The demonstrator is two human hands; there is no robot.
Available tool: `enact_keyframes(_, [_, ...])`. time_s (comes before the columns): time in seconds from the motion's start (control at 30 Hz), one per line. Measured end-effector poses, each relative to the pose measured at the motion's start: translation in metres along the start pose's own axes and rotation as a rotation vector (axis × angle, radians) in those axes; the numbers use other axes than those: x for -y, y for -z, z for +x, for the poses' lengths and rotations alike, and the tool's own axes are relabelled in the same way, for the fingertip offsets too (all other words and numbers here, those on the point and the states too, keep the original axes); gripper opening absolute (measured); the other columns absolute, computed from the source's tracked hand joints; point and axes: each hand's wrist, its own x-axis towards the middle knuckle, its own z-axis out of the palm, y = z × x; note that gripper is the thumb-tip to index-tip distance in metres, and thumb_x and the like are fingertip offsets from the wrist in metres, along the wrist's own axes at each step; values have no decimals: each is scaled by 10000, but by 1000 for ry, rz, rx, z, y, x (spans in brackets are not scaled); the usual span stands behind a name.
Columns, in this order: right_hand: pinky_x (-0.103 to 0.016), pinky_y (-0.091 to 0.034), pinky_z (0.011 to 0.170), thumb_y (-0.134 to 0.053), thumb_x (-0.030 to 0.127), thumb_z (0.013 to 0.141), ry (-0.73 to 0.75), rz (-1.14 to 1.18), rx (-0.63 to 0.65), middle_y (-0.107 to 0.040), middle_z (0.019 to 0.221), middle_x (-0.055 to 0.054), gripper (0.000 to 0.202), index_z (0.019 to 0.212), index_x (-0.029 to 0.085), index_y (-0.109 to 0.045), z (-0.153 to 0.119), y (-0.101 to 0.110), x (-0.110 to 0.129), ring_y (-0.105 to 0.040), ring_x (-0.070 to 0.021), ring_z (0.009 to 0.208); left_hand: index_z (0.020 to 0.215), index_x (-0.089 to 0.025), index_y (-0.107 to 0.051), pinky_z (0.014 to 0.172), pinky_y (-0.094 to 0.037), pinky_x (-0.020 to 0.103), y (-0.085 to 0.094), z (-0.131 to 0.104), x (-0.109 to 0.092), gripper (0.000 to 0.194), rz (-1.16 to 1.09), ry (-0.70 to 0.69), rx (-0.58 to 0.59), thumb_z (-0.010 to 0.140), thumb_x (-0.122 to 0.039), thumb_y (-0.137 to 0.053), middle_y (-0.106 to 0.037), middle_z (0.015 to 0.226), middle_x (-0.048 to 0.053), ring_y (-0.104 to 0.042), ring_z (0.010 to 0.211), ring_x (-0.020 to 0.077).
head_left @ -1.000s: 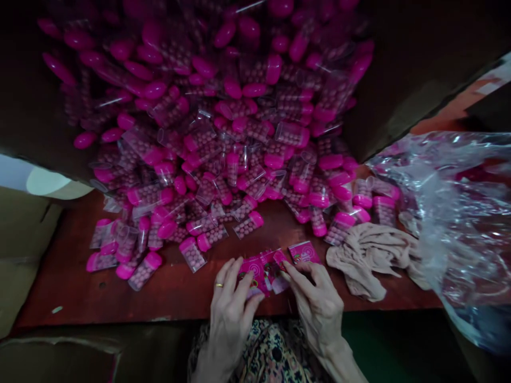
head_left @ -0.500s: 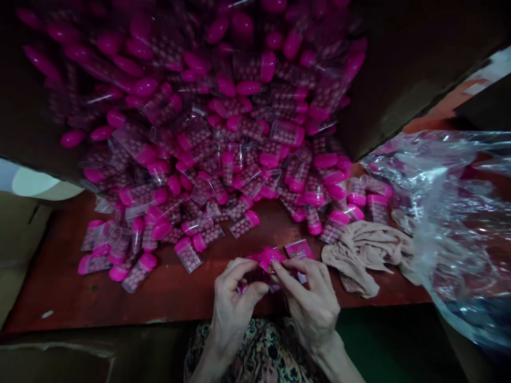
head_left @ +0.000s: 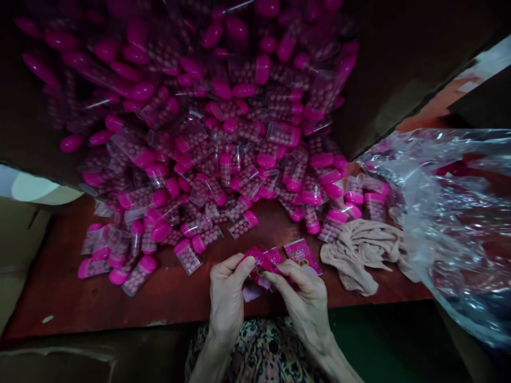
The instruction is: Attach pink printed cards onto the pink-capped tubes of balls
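Observation:
At the table's front edge, my left hand [head_left: 228, 291] pinches the left part of a pink printed label [head_left: 256, 259] between thumb and fingers. My right hand [head_left: 304, 292] is closed on the label's right side, thumb and fingertips together. Under and beside it lie more pink and pale pieces, partly hidden by the fingers. A flat stack of pink printed labels [head_left: 302, 254] rests on the table just beyond my right hand. Nearest to my left hand is a clear container with a pink cap [head_left: 187, 256], filled with small pink balls.
A large heap of similar pink-capped containers [head_left: 225, 165] spills from a dark box onto the red-brown table [head_left: 175, 298]. A crumpled beige cloth [head_left: 359, 255] lies right of the labels, with a clear plastic bag [head_left: 459, 229] beyond it.
Both hands have shifted slightly left. My left thumb has moved up onto the label, which is now pinched in my left hand. More of the label stack is uncovered.

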Motion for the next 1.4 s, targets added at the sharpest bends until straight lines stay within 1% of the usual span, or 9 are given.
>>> enact_keyframes(0.3, [-216,-462,496,-492,242,867,-68,-26,106,-597,582,-5,267,639,177,-613,-3,-7,6,-551,-124,515,588,-147,-703,541,-450,185,0,4,-4,60,-1,-114,-73,572,-183,-749,-646,557,2,-544,517,83])
enact_keyframes(0.5, [-260,-523,679,-544,316,839,-28,-54,69,-692,867,-52,202,942,193,-667,-3,-6,5,-644,-176,777,571,-145,-667,524,-426,181,5,6,-4,136,2,-146,-118,561,-223,-778,-629,544,-16,-514,500,73])
enact_keyframes(0.63, [-200,-478,507,-560,288,834,-168,40,94,-648,616,9,173,739,184,-662,-3,-10,7,-594,-126,544,560,-140,-637,505,-395,167,11,7,0,177,58,-202,-121,578,-248,-776,-569,514,-40,-473,491,62])
enact_keyframes(0.73, [-205,-459,501,-544,285,843,-174,3,72,-634,602,7,197,721,176,-655,-1,-12,6,-576,-124,535,644,-143,-650,517,-402,175,14,6,0,174,54,-206,-54,600,-267,-764,-592,562,-29,-492,517,73])
enact_keyframes(0.87, [-219,-465,530,-524,289,858,-126,-66,95,-645,638,-8,210,724,178,-642,6,-13,4,-587,-136,573,737,-141,-662,556,-442,205,15,3,-6,179,103,-147,-1,613,-232,-754,-656,636,6,-554,557,102])
enact_keyframes(1.03, [-228,-491,601,-394,280,924,5,-128,231,-696,788,-41,282,1024,184,-639,29,-26,6,-641,-150,672,700,-134,-649,636,-480,214,21,5,-20,151,-63,-173,-161,607,-189,-754,-685,661,12,-605,606,103])
enact_keyframes(1.13, [-244,-482,600,-411,254,917,118,-380,308,-705,877,-78,300,1160,183,-573,45,-43,6,-655,-181,717,724,-129,-639,599,-491,206,31,9,-28,224,-150,-191,-250,559,-174,-783,-680,669,3,-608,591,98])
enact_keyframes(1.27, [-257,-456,598,-520,258,868,189,-678,328,-690,949,-116,244,1078,194,-628,54,-52,0,-638,-217,777,720,-143,-605,471,-454,174,41,11,-34,231,-199,-182,-277,577,-193,-779,-646,648,-25,-575,533,80])
enact_keyframes(1.4, [-306,-454,652,-568,272,838,234,-727,236,-666,861,-107,178,942,188,-687,53,-33,-15,-590,-231,768,695,-156,-582,434,-436,170,42,10,-37,238,-282,-147,-264,575,-194,-784,-621,623,-44,-571,518,78])
